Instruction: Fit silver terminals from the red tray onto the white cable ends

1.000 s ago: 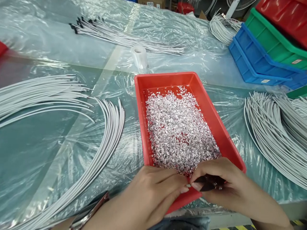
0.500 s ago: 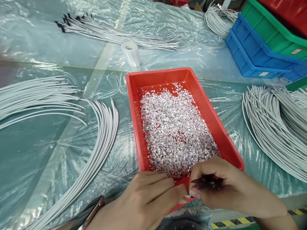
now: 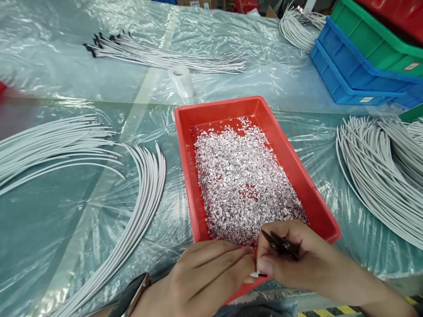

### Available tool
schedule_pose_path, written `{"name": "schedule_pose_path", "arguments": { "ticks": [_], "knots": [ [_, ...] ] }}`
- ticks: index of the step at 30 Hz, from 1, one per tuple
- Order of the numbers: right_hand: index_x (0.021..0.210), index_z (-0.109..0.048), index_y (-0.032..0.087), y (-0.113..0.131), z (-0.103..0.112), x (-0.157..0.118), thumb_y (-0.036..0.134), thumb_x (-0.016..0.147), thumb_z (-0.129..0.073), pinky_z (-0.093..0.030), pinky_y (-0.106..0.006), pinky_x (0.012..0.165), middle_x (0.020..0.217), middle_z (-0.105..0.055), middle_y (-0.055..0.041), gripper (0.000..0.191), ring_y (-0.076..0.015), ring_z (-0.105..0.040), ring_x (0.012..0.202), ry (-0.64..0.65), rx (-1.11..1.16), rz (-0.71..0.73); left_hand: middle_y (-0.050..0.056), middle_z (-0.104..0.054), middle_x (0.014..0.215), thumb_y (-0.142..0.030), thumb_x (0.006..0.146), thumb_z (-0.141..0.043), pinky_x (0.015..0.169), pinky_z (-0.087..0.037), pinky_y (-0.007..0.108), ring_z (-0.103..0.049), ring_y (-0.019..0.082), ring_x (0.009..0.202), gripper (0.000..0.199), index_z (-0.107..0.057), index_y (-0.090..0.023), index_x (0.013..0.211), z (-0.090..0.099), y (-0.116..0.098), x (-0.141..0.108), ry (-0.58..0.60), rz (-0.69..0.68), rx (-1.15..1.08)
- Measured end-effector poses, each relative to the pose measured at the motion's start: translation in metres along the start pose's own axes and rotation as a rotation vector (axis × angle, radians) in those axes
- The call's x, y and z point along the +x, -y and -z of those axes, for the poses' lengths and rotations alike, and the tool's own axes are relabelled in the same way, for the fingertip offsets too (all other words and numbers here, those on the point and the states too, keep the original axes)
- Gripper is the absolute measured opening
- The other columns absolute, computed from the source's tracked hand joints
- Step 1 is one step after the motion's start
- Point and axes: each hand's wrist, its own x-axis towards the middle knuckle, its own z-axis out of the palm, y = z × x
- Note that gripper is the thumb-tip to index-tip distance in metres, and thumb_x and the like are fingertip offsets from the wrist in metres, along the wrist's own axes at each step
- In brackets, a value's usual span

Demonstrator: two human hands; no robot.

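My left hand is closed on a white cable whose end, with a short black tip, pokes out past its fingertips. The rest of that cable is hidden by the hand. Beside it, my right hand is curled around a dark pointed tool, its kind unclear, with the points upward and left. The right thumb and index finger are pressed together close to the cable end. Both hands are over the near rim of a red tray, which holds a layer of small silvery foil scraps.
White cables lie to the left and in a coil at right. Further back are black-ended cables and a clear film roll. Blue crates and a green crate are stacked at back right. Plastic film covers the table.
The right hand has shifted slightly left and the dark tool's points have tilted further upward. More of the cable's black tip shows. The view has moved a little.
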Motion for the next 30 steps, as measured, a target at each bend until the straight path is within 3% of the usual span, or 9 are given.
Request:
{"name": "schedule_pose_path", "arguments": {
  "ticks": [10,14,16,19,21,23,27,30],
  "knots": [
    [0.074,-0.046,0.019,-0.001,-0.006,-0.002,0.028,0.089,-0.054,-0.027,-0.021,0.054,0.066,-0.034,0.0057,0.02,-0.0099,-0.027,0.059,0.01,0.009,0.013,0.006,-0.07,0.1,-0.013,0.097,-0.03,0.083,-0.053,0.027,-0.062,0.015,0.097,0.03,-0.057,-0.011,0.111,-0.002,-0.002,-0.004,-0.012,-0.012,0.072],
    [0.074,-0.045,0.02,-0.001,-0.007,0.0,0.03,0.09,-0.051,-0.03,-0.021,0.056,0.068,-0.036,0.0049,0.02,-0.0101,-0.032,0.062,-0.023,-0.045,0.044,0.004,-0.071,0.086,-0.015,0.097,-0.034,0.071,-0.053,0.025,-0.065,0.013,0.079,0.023,-0.057,-0.013,0.102,-0.001,-0.005,0.004,-0.055,0.094,-0.019],
    [0.075,-0.047,0.02,-0.001,-0.007,0.001,0.028,0.091,-0.049,-0.031,-0.02,0.054,0.066,-0.037,0.0051,0.019,-0.0098,-0.034,0.06,-0.093,-0.11,0.118,0.002,-0.068,0.078,-0.016,0.096,-0.038,0.062,-0.051,0.024,-0.063,0.011,0.067,0.019,-0.056,-0.015,0.099,-0.002,-0.007,0.006,-0.091,0.187,-0.145],
    [0.087,-0.053,0.024,-0.002,-0.007,0.001,0.016,0.086,-0.053,-0.027,-0.019,0.044,0.06,-0.033,0.0079,0.007,-0.0086,-0.029,0.05,-0.246,-0.293,0.349,0.0,-0.067,0.073,-0.019,0.094,-0.043,0.056,-0.047,0.023,-0.062,0.01,0.061,0.014,-0.057,-0.018,0.095,-0.003,-0.009,0.008,-0.141,0.324,-0.285],
    [0.095,-0.055,0.026,-0.004,-0.009,0.002,0.008,0.079,-0.058,-0.024,-0.019,0.04,0.057,-0.034,0.0095,0.024,-0.0074,-0.028,0.045,-0.332,-0.427,0.529,-0.001,-0.067,0.072,-0.018,0.093,-0.044,0.053,-0.046,0.023,-0.062,0.01,0.059,0.014,-0.058,-0.019,0.093,-0.003,-0.01,0.008,-0.156,0.388,-0.329],
    [0.095,-0.057,0.026,-0.007,-0.012,0.004,0.005,0.075,-0.062,-0.024,-0.019,0.038,0.056,-0.041,0.01,0.029,-0.0062,-0.03,0.042,-0.366,-0.51,0.647,-0.002,-0.067,0.072,-0.017,0.092,-0.045,0.053,-0.046,0.022,-0.061,0.009,0.058,0.013,-0.058,-0.02,0.093,-0.004,-0.01,0.009,-0.165,0.426,-0.353],
    [0.089,-0.058,0.025,-0.012,-0.017,0.009,0.008,0.078,-0.061,-0.027,-0.019,0.038,0.057,-0.052,0.0091,0.021,-0.0056,-0.038,0.041,-0.372,-0.54,0.693,-0.002,-0.066,0.073,-0.015,0.09,-0.047,0.056,-0.048,0.022,-0.061,0.01,0.06,0.013,-0.058,-0.02,0.095,-0.005,-0.011,0.011,-0.18,0.465,-0.36],
    [0.085,-0.058,0.025,-0.013,-0.021,0.01,0.008,0.079,-0.06,-0.028,-0.019,0.037,0.057,-0.055,0.0083,0.018,-0.0059,-0.039,0.041,-0.417,-0.545,0.693,-0.001,-0.065,0.071,-0.015,0.09,-0.044,0.051,-0.046,0.021,-0.06,0.01,0.057,0.014,-0.056,-0.019,0.096,-0.006,-0.012,0.012,-0.186,0.422,-0.341]
  ]
}}
